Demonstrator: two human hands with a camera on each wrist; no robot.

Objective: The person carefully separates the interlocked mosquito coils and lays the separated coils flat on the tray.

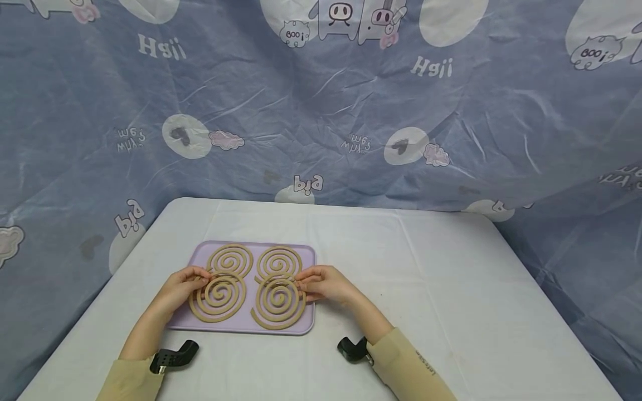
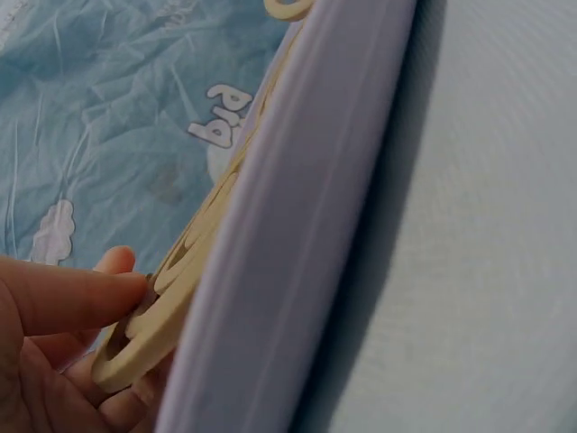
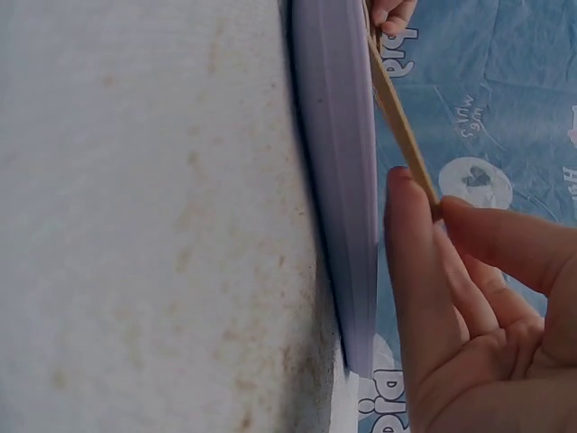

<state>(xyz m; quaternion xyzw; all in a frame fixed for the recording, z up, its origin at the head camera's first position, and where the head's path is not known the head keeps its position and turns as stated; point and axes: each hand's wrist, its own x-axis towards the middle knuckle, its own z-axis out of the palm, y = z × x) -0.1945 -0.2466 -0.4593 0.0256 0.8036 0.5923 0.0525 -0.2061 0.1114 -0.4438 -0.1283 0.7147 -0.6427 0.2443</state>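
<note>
Two tan spiral mosquito coils are in my hands over a lilac tray (image 1: 241, 327). My left hand (image 1: 176, 289) pinches the front left coil (image 1: 219, 297) at its outer left side; the left wrist view shows thumb and fingers on the edge of this coil (image 2: 171, 325). With thumb and fingers, my right hand (image 1: 328, 284) pinches the front right coil (image 1: 278, 299) at its right side. In the right wrist view that coil (image 3: 401, 122) slants up from the tray side. Behind them, a back left coil (image 1: 229, 264) and a back right coil (image 1: 278, 264) lie on the tray, partly overlapped.
The tray lies on the left part of a white-covered table (image 1: 401, 278). A blue printed curtain (image 1: 311, 100) hangs behind and beside the table. Black wrist cameras (image 1: 175, 356) are strapped at both sleeves.
</note>
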